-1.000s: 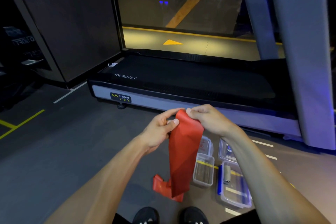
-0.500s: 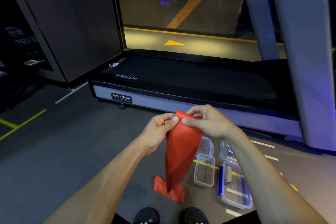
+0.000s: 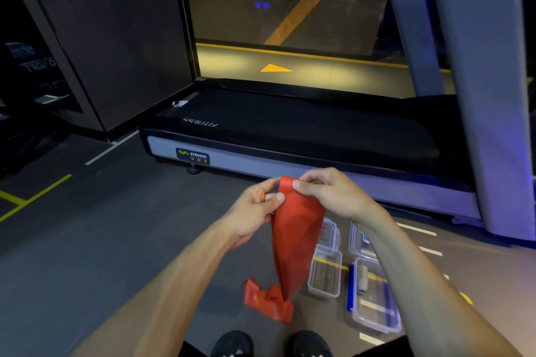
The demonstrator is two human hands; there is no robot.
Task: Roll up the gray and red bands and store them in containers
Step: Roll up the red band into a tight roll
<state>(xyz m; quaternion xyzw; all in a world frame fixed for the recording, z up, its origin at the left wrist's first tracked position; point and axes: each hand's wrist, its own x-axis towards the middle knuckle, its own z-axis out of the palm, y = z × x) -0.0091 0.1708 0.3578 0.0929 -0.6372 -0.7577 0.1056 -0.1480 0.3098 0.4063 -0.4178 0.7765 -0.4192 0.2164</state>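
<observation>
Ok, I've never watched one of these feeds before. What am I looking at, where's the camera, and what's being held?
There is no machine: the camera sits on a person's head, looking down at their two bare hands. The left hand and right hand both pinch the top edge of a red band, which hangs down with its tail crumpled on the gym floor. On the floor to the right sit an empty clear container and a larger container holding a rolled gray band. A treadmill stands beyond; the shoes belong to the person.
</observation>
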